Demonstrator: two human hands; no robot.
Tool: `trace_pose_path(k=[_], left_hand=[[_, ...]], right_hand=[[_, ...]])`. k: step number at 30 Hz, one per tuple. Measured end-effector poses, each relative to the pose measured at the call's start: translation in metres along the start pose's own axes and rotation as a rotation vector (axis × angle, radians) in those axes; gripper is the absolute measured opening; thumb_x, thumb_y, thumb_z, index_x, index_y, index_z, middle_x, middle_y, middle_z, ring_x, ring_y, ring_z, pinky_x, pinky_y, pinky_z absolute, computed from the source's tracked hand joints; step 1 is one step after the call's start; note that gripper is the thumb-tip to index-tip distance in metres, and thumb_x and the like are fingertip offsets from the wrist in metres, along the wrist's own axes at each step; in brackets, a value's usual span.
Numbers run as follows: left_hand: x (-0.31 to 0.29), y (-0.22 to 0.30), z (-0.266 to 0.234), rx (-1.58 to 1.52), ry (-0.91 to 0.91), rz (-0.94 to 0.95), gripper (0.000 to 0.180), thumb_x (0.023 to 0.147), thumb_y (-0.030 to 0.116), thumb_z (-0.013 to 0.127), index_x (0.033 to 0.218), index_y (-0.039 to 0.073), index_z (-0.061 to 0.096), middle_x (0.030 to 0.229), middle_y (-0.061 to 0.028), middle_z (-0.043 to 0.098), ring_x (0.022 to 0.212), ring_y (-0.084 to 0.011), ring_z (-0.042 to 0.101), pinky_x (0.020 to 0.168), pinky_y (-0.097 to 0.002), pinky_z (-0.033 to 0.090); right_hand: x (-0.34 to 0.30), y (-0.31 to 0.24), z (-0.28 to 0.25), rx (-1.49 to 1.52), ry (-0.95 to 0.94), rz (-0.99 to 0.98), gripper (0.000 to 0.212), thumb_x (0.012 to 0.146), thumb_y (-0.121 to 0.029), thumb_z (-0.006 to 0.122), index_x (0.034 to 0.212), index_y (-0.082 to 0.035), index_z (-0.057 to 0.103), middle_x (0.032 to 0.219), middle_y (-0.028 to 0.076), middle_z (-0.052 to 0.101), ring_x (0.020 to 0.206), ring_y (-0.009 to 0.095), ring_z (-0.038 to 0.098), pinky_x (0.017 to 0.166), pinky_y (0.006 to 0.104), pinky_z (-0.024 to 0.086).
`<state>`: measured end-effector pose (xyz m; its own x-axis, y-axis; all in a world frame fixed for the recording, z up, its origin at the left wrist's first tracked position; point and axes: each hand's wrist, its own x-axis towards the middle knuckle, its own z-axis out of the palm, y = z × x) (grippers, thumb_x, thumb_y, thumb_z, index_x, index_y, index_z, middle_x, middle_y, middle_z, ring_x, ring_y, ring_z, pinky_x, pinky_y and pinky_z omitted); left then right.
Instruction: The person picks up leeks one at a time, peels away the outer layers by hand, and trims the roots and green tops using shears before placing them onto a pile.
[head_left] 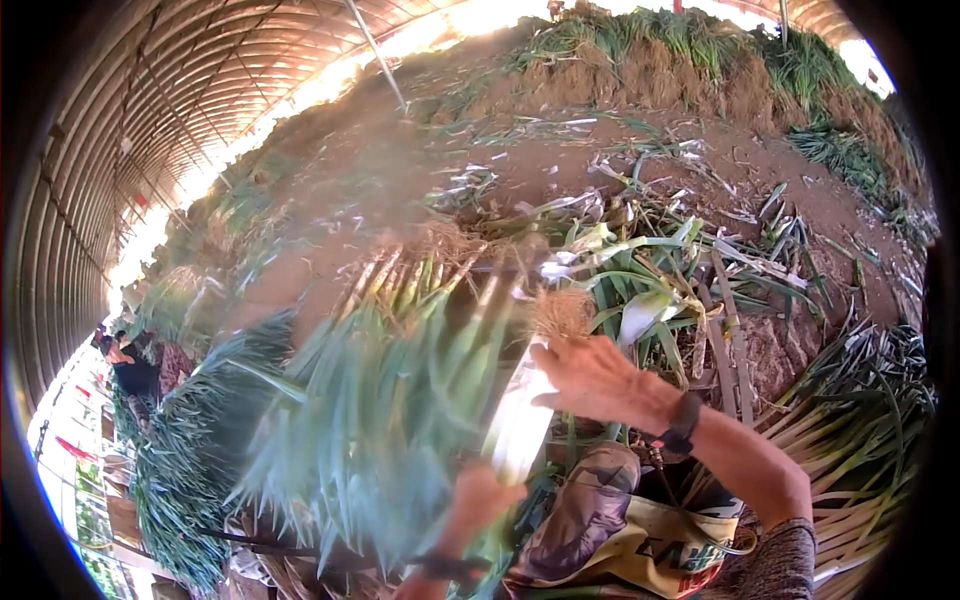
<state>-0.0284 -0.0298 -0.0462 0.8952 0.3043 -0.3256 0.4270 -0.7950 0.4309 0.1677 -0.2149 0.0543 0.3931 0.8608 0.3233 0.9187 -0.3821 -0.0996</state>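
My right hand (590, 380) is closed round the white shaft of a leek (518, 415) just below its brown root tuft. Lower down, my left hand (485, 500) grips the same leek where the white turns to green. The leek lies slanted across the middle, roots up and leaves toward me. Just left of it, a row of leeks (375, 380) lies with roots away from me and green leaves toward me; part of it is blurred. Beyond my right hand is a heap of loose leaves and peelings (650, 290).
At right lies a pile of pale-stalked leeks (860, 450). Big leek heaps (680, 60) line the far side. Narrow wooden slats (735, 340) lie right of the peelings. A yellow printed sack (660, 545) covers my lap. Another person (145, 365) is at far left, beside a green leaf pile (200, 450).
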Motion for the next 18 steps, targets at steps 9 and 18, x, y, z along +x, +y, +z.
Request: trace_pose_path(k=[9,18], left_hand=[[-0.004,0.018,0.018,-0.035,0.150,0.155,0.065,0.069,0.059,0.075,0.098,0.001,0.072,0.099,-0.0253,0.067,0.088,-0.0382,0.068,0.077,-0.0434,0.055],[-0.003,-0.002,0.023,0.075,0.099,0.131,0.056,0.066,0.042,0.075,0.102,-0.001,0.070,0.104,-0.0238,0.065,0.092,-0.0381,0.065,0.079,-0.0471,0.054]], right_hand=[[-0.010,0.044,-0.011,-0.629,0.044,0.058,0.009,0.073,-0.009,0.071,0.081,-0.008,0.067,0.081,0.008,0.065,0.075,0.019,0.066,0.061,0.0324,0.055],[-0.038,0.128,-0.113,-0.629,0.097,0.526,0.046,0.087,-0.002,0.059,0.131,0.000,0.044,0.096,0.020,0.063,0.076,0.036,0.067,0.064,0.0447,0.057]])
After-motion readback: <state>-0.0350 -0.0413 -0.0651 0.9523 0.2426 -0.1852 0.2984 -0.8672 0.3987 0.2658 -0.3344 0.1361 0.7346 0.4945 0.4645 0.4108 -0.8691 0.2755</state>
